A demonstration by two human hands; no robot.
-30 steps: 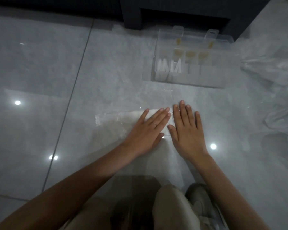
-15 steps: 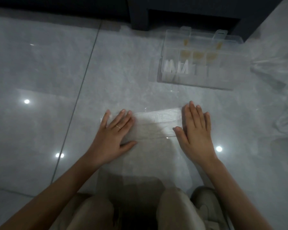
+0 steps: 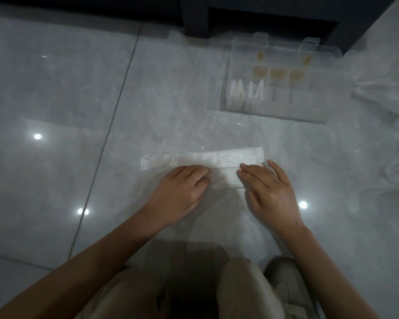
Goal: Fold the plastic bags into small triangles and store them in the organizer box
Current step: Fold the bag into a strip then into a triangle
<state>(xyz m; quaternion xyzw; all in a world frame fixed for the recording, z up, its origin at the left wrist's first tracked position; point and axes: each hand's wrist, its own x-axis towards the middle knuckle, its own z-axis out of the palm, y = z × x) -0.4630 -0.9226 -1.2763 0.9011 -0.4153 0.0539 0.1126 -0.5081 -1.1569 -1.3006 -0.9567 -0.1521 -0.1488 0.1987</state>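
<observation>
Partly under left hand (image 3: pixel 182 192), right hand (image 3: pixel 270 194) — plastic bag (image 3: pixel 217 158).

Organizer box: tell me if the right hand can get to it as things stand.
Probably yes. The right hand rests on the plastic bag, and nothing stands between it and the open organizer box, which lies straight ahead of that hand.

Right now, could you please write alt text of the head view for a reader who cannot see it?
Left hand and right hand rest on a plastic bag folded into a long strip on a grey floor; an organizer box holding folded triangles sits beyond.
</observation>
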